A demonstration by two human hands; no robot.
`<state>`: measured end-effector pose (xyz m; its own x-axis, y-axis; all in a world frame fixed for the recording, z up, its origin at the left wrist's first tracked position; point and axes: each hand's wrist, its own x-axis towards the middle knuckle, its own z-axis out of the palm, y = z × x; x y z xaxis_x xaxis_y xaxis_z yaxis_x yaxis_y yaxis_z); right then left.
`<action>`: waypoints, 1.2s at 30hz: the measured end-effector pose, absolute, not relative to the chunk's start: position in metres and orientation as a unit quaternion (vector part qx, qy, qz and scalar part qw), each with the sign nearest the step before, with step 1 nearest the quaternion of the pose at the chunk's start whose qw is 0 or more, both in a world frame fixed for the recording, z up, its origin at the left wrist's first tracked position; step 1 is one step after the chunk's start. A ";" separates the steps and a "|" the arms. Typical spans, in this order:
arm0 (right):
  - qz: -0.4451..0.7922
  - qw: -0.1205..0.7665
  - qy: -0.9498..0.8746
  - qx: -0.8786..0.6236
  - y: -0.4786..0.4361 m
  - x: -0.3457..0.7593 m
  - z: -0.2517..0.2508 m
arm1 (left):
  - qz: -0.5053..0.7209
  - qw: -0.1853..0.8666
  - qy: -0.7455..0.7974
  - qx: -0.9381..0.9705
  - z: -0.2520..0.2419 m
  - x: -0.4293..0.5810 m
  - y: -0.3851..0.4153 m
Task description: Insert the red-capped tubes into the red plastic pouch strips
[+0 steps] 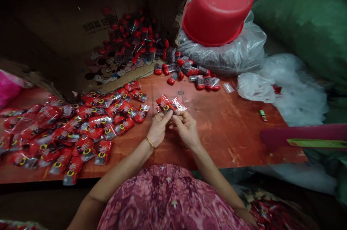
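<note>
Over the middle of the red table, my left hand (158, 129) pinches a small red printed plastic packet (164, 102) between thumb and fingers. Close beside it, my right hand (187, 128) is closed too, its fingertips at a red-and-white clear plastic wrapper (179, 104). Whether these are one opened packet or two separate ones I cannot tell. My fingertips partly hide the lower edges. To the left lies a spread pile of filled red packets (100, 121). Beyond my hands are several small clear containers with red caps (200, 81) and dark contents.
A cardboard box (108, 78) lies open at the back left, more red-capped containers (135, 38) heaped inside. An upturned red tub (219, 9) rests on a filled clear bag (225, 54). A small green-and-white item (262, 115) and a pink bar-shaped object (306, 136) are at the right.
</note>
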<state>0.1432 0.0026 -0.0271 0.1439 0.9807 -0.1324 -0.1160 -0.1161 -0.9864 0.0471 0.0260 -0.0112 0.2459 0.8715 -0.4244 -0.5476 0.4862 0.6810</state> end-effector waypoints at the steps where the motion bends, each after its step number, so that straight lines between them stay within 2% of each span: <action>1: 0.526 0.524 -0.401 -0.537 0.006 0.143 -0.027 | 0.466 0.764 0.397 0.203 -0.011 0.047 0.026; 4: 0.521 0.516 -0.407 -0.545 0.016 0.142 -0.029 | 0.451 0.783 0.387 0.183 -0.014 0.043 0.026; 7: 0.457 0.510 -0.462 -0.564 0.026 0.139 -0.036 | 0.427 0.799 0.401 0.135 -0.018 0.034 0.030; 10: 0.374 0.440 -0.574 -0.581 0.041 0.142 -0.042 | 0.427 0.785 0.439 0.092 -0.021 0.017 0.040; 13: 0.220 0.335 -0.651 -0.645 0.067 0.165 -0.037 | 0.476 0.735 0.480 0.052 -0.020 -0.005 0.056; 17: 0.097 0.318 -0.615 -0.715 0.115 0.220 -0.034 | 0.612 0.636 0.469 -0.017 -0.013 -0.023 0.074; 20: -0.001 0.231 -0.635 -0.737 0.136 0.252 -0.050 | 0.649 0.622 0.436 -0.038 -0.009 -0.018 0.073; 23: -0.032 0.207 -0.670 -0.712 0.126 0.264 -0.070 | 0.541 0.683 0.484 0.073 -0.012 0.005 0.062; 25: -0.024 0.215 -0.700 -0.680 0.106 0.265 -0.077 | 0.470 0.670 0.517 0.251 -0.017 0.024 0.057; 29: 0.008 0.234 -0.739 -0.631 0.064 0.263 -0.082 | 0.402 0.480 0.513 0.587 -0.034 0.055 0.064; 36: -0.007 0.327 -0.687 -0.649 0.021 0.248 -0.076 | 0.225 0.247 0.532 0.778 -0.054 0.057 0.077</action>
<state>0.2477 0.0207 -0.0760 0.0563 0.8873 0.4578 0.8965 0.1569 -0.4144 0.0574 0.0771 -0.0543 0.3321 0.9392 0.0873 0.7173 -0.3115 0.6232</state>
